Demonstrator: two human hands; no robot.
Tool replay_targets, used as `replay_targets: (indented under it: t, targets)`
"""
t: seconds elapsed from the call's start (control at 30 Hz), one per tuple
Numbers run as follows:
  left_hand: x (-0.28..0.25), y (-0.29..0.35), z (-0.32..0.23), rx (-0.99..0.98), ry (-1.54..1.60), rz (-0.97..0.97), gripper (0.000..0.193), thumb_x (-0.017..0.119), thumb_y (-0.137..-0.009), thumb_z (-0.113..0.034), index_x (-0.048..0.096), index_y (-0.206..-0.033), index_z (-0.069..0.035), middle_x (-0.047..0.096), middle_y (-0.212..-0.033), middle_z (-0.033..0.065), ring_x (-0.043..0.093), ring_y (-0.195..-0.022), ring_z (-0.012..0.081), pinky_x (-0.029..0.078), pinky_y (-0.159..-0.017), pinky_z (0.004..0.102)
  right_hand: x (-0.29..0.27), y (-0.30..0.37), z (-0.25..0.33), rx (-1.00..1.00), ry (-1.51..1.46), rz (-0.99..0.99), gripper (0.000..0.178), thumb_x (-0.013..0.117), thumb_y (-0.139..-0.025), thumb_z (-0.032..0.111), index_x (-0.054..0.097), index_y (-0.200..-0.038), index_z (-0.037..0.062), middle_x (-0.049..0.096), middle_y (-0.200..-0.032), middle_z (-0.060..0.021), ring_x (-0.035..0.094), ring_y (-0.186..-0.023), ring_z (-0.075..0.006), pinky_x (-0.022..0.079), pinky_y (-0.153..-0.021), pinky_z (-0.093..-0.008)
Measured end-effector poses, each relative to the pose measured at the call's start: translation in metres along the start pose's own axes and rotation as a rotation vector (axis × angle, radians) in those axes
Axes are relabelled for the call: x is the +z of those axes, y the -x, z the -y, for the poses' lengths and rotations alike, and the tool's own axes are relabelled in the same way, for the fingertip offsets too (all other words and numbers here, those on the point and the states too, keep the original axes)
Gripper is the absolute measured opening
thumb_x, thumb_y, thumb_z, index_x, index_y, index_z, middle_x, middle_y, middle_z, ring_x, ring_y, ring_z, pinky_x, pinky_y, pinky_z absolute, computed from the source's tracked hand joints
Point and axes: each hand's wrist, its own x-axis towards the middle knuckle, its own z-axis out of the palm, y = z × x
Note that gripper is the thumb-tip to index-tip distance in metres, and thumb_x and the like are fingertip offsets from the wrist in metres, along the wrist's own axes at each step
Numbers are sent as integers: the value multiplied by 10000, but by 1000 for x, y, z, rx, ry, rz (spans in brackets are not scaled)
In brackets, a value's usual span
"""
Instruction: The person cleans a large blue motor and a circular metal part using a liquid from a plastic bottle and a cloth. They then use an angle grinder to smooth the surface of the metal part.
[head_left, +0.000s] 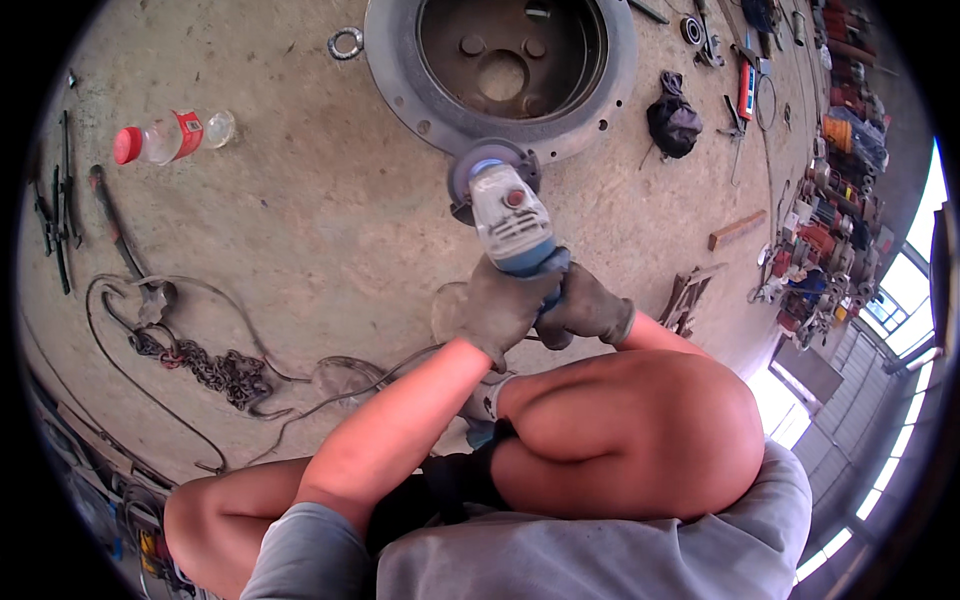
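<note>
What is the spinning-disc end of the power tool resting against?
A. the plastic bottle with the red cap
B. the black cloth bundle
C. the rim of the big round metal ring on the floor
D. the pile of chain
C: both gloved hands, the left hand and right hand, grip the angle grinder, whose disc sits on the near edge of the metal ring, far from the bottle and chain.

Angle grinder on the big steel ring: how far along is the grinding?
In hand: both gloved hands, left hand and right hand, grip the angle grinder, its disc against the near rim of the round steel flange. Done: cannot tell; no freshly ground stretch stands out. Left: likely the rest of the rim, which looks uniformly dull grey.
</note>
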Motion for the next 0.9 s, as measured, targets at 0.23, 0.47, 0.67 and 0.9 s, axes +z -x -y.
replay_targets:
  t: [0.23,0.47,0.67,0.9]
  targets:
    - [-16,-5,1,23,2,-64,375,839,-915,-267,734,-1191,-36,770,-1086,73,733,-990,174,583,-900,347,15,-12,23,112,-36,-30,388,846,-797,264,675,-1006,-14,698,-683,-77,679,-566,-155,542,-524,-348]
    - [-23,-12,5,50,65,-24,332,822,-937,-244,730,-1176,-33,762,-1073,57,721,-976,158,568,-913,336,17,-14,29,143,-30,-49,502,841,-795,286,636,-1141,-13,726,-751,-103,706,-611,-179,570,-570,-367]
    - [-23,-12,2,30,154,14,340,818,-940,-246,725,-1185,-28,769,-1073,58,726,-983,157,568,-920,338,19,-14,30,117,24,-75,513,834,-794,290,636,-1156,-14,742,-793,-119,725,-660,-200,591,-626,-380]
    - [-25,-11,-2,17,84,-12,328,819,-942,-250,728,-1166,-29,772,-1066,59,732,-959,158,574,-905,335,19,-14,37,201,10,-63,461,828,-776,252,672,-1120,-12,755,-818,-119,738,-707,-202,602,-664,-386]
